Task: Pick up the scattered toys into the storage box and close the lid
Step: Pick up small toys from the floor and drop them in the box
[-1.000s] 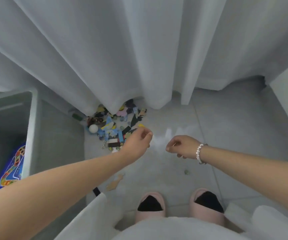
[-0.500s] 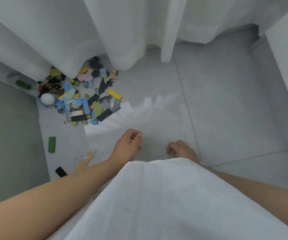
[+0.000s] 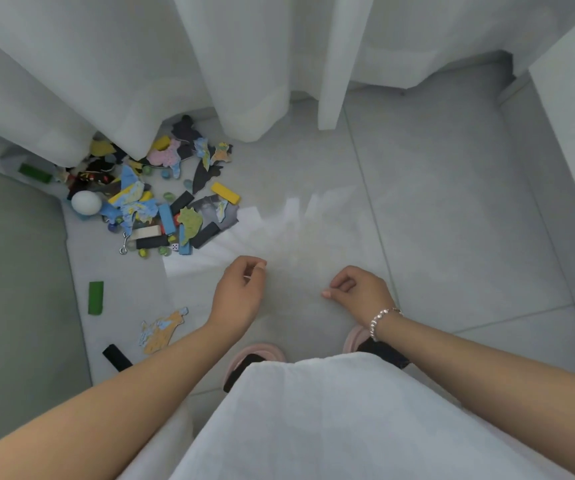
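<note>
The toy pile [image 3: 161,202] lies far-left of both hands, nearer the left hand [image 3: 239,294] than the right hand [image 3: 360,292], both loosely curled, grasping nothing visible.

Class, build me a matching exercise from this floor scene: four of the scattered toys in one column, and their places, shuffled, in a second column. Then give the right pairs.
Things
1. White ball
2. Flat yellow rectangular block
3. Lone green rectangular block
4. Orange and blue map-shaped puzzle piece

Places
A. Alone near the left arm, below the pile
B. At the pile's left edge
C. By itself left of the left hand, beside the grey-green surface
D. At the pile's right edge, towards the bare tiles

Pairs: 1-B, 2-D, 3-C, 4-A
</note>
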Demonstrator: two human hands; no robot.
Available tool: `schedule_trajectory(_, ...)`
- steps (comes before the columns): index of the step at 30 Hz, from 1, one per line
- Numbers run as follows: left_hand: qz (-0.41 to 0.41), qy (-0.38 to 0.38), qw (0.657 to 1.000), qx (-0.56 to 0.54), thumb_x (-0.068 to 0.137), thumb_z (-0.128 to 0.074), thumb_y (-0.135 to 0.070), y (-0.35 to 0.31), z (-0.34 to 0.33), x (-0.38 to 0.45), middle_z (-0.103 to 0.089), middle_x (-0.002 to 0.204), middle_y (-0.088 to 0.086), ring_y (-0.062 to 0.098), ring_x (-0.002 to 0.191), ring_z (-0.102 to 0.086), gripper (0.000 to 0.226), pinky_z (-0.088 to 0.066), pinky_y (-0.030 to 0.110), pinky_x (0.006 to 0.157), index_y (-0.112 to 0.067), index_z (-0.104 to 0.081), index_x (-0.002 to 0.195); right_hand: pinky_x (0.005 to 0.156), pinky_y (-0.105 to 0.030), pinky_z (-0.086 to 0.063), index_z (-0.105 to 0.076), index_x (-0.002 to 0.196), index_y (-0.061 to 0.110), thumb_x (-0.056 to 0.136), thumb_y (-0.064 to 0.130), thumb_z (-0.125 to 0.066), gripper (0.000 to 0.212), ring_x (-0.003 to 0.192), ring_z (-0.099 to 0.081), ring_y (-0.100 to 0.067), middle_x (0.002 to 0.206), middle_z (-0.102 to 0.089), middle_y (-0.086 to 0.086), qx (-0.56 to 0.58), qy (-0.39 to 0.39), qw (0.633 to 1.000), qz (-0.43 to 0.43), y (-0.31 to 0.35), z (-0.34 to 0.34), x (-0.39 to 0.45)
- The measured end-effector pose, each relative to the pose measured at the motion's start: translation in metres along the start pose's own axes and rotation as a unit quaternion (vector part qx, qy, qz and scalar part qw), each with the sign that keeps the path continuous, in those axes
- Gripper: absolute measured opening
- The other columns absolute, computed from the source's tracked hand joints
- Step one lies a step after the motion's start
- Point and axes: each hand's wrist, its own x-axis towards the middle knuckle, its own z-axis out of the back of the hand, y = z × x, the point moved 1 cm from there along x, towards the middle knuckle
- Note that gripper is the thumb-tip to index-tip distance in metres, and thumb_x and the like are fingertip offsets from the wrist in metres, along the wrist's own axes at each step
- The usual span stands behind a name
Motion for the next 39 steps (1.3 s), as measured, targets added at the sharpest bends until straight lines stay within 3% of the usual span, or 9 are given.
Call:
schedule_trajectory(6, -0.041, -0.201, 0.966, 0.157, 0.09, -0.057, -0.033, 0.007, 0.024, 0.032, -0.031, 0.141, 0.005, 0.025, 0.13, -0.026, 0.041, -0.02, 0.039, 0.105, -0.026, -0.051, 0.129, 0.054, -0.016, -0.053, -0.061, 0.079, 0.011, 0.085, 0.01, -0.064, 0.007, 0.06, -0.058, -0.01, 0.07, -0.059, -0.002, 0.132, 0.083, 0.987, -0.034, 0.044, -0.007, 0.023)
schedule_trajectory(10, -0.045, -0.154, 0.95, 0.27, 0.088, -0.053, -0.05, 0.01, 0.042, 0.064, -0.001, 0.158, 0.002, 0.028, 0.143, 0.0, 0.063, -0.008, 0.049, 0.112, -0.038, -0.026, 0.145, 0.057, -0.02, -0.055, -0.061, 0.08, 0.006, 0.09, 0.002, -0.054, 0.013, 0.064, -0.06, -0.014, 0.077, -0.059, -0.007, 0.211, 0.163, 0.961, -0.075, 0.077, -0.015, 0.033)
schedule_trajectory(14, -0.089, -0.113, 0.921, 0.361, 0.09, -0.055, -0.04, 0.018, 0.049, 0.076, -0.022, 0.152, 0.002, 0.028, 0.14, -0.008, 0.056, -0.018, 0.046, 0.107, -0.032, -0.035, 0.142, 0.051, -0.02, -0.053, -0.056, 0.079, 0.006, 0.094, 0.007, -0.049, 0.017, 0.055, -0.059, -0.013, 0.074, -0.056, -0.005, 0.267, 0.209, 0.933, -0.123, 0.101, -0.024, 0.041)
schedule_trajectory(18, -0.163, -0.139, 0.938, 0.272, 0.084, -0.066, -0.017, 0.025, 0.054, 0.077, -0.051, 0.127, 0.008, 0.032, 0.123, -0.03, 0.045, -0.034, 0.044, 0.1, -0.014, -0.055, 0.127, 0.052, -0.02, -0.046, -0.054, 0.074, 0.007, 0.095, 0.016, -0.05, 0.023, 0.06, -0.052, -0.014, 0.07, -0.051, -0.005, 0.227, 0.224, 0.937, -0.145, 0.116, -0.036, 0.048)
schedule_trajectory(24, -0.206, -0.125, 0.942, 0.234, 0.082, -0.065, -0.007, 0.035, 0.047, 0.063, -0.058, 0.115, 0.007, 0.02, 0.113, -0.029, 0.037, -0.021, 0.015, 0.096, -0.008, -0.061, 0.118, 0.049, -0.018, -0.042, -0.052, 0.07, 0.007, 0.094, 0.011, -0.046, 0.025, 0.054, -0.044, -0.012, 0.063, -0.044, -0.005, 0.182, 0.21, 0.952, -0.128, 0.142, -0.056, 0.047)
schedule_trajectory(31, -0.128, -0.158, 0.979, 0.021, 0.079, -0.069, -0.008, 0.013, 0.046, 0.04, -0.059, 0.094, -0.014, 0.011, 0.099, -0.05, 0.032, -0.04, 0.015, 0.086, -0.018, -0.067, 0.108, 0.058, -0.025, -0.046, -0.053, 0.077, 0.007, 0.096, 0.02, -0.045, 0.025, 0.058, -0.046, -0.017, 0.068, -0.045, -0.006, 0.26, 0.198, 0.935, -0.142, 0.131, -0.075, 0.034)
schedule_trajectory(34, -0.13, -0.097, 0.984, -0.079, 0.081, -0.069, -0.01, -0.01, 0.038, 0.023, -0.062, 0.099, -0.012, -0.003, 0.096, -0.057, 0.032, -0.043, 0.009, 0.086, -0.027, -0.062, 0.107, 0.077, -0.035, -0.048, -0.06, 0.094, 0.004, 0.099, 0.032, -0.036, 0.037, 0.074, -0.055, -0.024, 0.082, -0.057, -0.012, 0.345, 0.212, 0.902, -0.151, 0.128, -0.075, 0.033)
schedule_trajectory(36, -0.104, -0.059, 0.986, -0.12, 0.082, -0.067, -0.009, -0.02, 0.029, 0.012, -0.064, 0.098, -0.016, -0.007, 0.095, -0.058, 0.031, -0.047, 0.013, 0.085, -0.03, -0.062, 0.105, 0.075, -0.035, -0.05, -0.058, 0.112, 0.001, 0.1, 0.036, -0.031, 0.047, 0.088, -0.06, -0.029, 0.096, -0.062, -0.017, 0.408, 0.234, 0.866, -0.168, 0.131, -0.074, 0.033)
schedule_trajectory(39, -0.079, -0.042, 0.986, -0.138, 0.083, -0.065, -0.008, -0.024, 0.021, 0.005, -0.064, 0.096, -0.017, -0.007, 0.097, -0.058, 0.031, -0.046, 0.009, 0.081, -0.032, -0.059, 0.102, 0.069, -0.036, -0.049, -0.054, 0.115, 0.002, 0.099, 0.037, -0.033, 0.044, 0.088, -0.061, -0.029, 0.095, -0.062, -0.015, 0.458, 0.23, 0.836, -0.199, 0.133, -0.073, 0.031)
